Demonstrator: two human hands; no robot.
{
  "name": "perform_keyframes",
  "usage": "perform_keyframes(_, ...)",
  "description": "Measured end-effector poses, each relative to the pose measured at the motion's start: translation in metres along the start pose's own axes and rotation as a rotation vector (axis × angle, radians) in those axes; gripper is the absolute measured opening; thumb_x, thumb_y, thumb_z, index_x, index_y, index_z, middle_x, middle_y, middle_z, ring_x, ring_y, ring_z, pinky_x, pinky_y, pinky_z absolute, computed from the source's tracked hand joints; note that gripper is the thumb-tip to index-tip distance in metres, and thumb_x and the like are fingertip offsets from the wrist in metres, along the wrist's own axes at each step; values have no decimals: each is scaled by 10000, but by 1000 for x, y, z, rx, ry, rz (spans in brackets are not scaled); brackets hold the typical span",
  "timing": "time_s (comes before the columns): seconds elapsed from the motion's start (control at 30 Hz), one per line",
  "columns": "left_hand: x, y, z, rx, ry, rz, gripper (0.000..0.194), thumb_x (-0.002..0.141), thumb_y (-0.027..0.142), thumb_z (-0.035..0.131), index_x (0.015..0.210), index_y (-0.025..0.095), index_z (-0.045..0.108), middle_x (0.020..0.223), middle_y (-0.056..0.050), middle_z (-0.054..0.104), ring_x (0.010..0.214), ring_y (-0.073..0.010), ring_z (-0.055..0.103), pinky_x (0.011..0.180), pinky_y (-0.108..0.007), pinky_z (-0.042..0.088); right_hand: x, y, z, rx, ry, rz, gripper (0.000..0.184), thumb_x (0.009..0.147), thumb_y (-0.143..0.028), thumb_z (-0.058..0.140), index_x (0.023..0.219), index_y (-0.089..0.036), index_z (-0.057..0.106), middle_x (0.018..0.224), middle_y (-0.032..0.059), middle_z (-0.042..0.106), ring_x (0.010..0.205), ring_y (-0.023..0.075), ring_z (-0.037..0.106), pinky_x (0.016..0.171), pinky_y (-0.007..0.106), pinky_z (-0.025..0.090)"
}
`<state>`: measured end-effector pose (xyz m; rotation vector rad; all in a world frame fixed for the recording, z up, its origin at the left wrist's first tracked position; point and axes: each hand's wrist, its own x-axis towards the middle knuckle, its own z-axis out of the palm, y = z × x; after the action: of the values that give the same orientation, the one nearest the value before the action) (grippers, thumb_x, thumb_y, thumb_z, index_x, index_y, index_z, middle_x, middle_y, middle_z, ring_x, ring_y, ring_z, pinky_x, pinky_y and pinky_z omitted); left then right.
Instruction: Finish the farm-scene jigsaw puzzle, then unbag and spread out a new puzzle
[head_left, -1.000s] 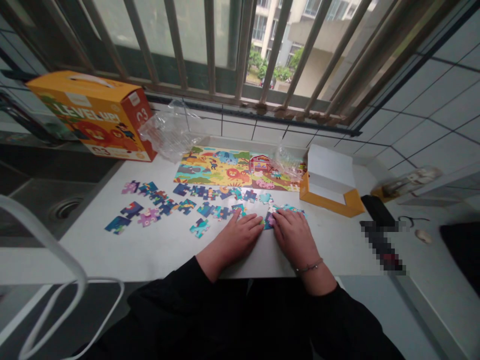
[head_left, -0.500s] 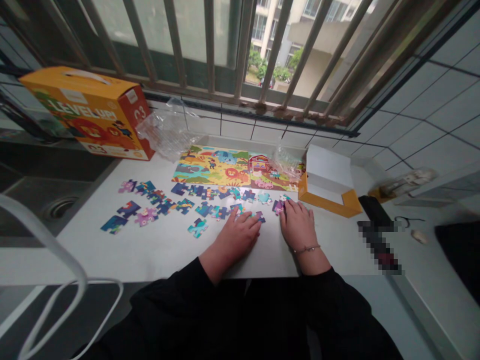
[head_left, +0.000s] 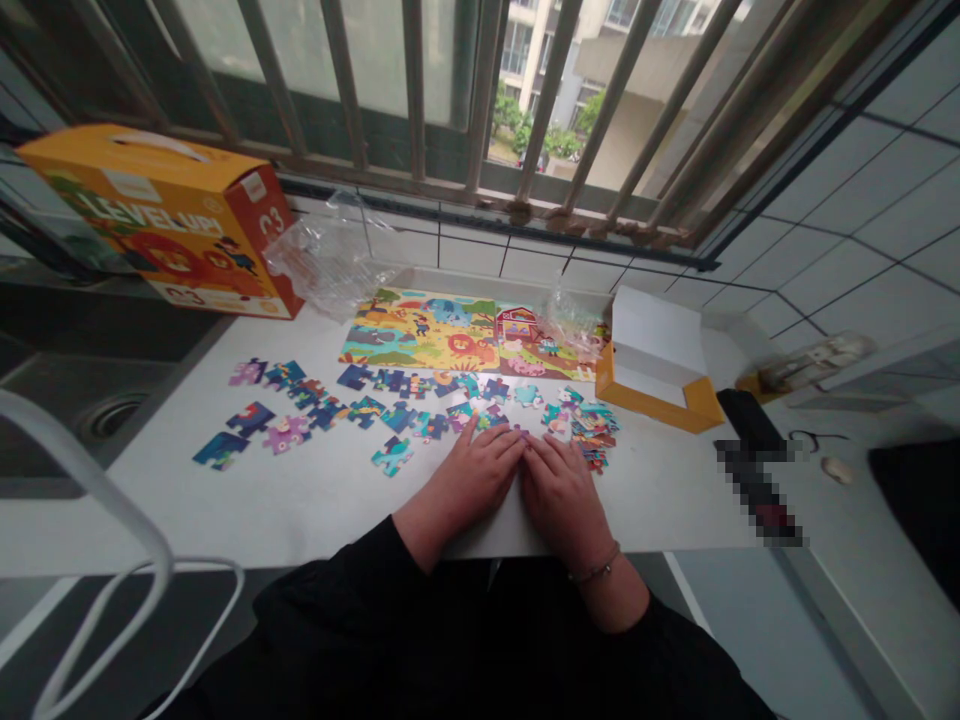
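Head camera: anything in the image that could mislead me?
Head view: wide-angle distortion makes the window bars splay and lean; the daylight outside looks washed out; the object at the table's right is pixelated; the loose jigsaw pieces show clear shapes, but their small printed detail is soft.
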<state>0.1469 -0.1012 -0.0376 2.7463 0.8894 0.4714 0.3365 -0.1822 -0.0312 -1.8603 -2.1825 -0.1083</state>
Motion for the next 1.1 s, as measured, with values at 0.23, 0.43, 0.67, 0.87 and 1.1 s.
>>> perform_keyframes(0.23, -1, 2, -5, -56, -52, 36, 442, 1158, 351, 499, 1563, 224, 623, 1670, -109, 610, 1561, -284, 537, 1398, -637, 183, 9, 34, -6, -173, 6, 278, 562, 1122, -344, 476, 1622, -96, 545, 1746, 238, 472, 1621, 416, 417, 1307, 695, 309)
perform_keyframes(0.43, 1, 0, -4, 26, -6, -52, 429, 1152, 331, 507, 1546, 221, 638, 1629, -117, 646, 1514, -337, 571, 1357, -682, 245, 0, 49, -8, -198, -60, 293, 547, 1143, -367, 438, 1609, -107, 557, 1731, 227, 498, 1603, 412, 440, 1296, 746, 298)
perform_keyframes(0.67, 1, 3, -4, -33, -26, 74, 411, 1140, 322, 550, 1533, 255, 653, 1683, -93, 598, 1579, -310, 509, 1382, -653, 210, -7, 50, -6, -143, 47, 209, 538, 1144, -378, 459, 1610, -123, 543, 1730, 206, 503, 1608, 390, 436, 1320, 681, 314)
perform_keyframes(0.87, 0, 2, -4, -30, -60, 60, 380, 1139, 346, 571, 1494, 266, 681, 1667, -96, 613, 1575, -318, 521, 1368, -675, 234, 15, 63, -6, -170, -33, 295, 570, 1139, -385, 466, 1634, -109, 527, 1702, 227, 536, 1600, 439, 441, 1274, 734, 350)
perform_keyframes(1.1, 0, 0, -2, 29, -25, -52, 413, 1153, 324, 518, 1541, 248, 637, 1704, -108, 573, 1584, -352, 504, 1335, -720, 280, -8, 49, -3, -126, 85, 105, 423, 1120, -240, 495, 1490, -120, 660, 1514, 193, 693, 1512, 402, 545, 1290, 645, 398)
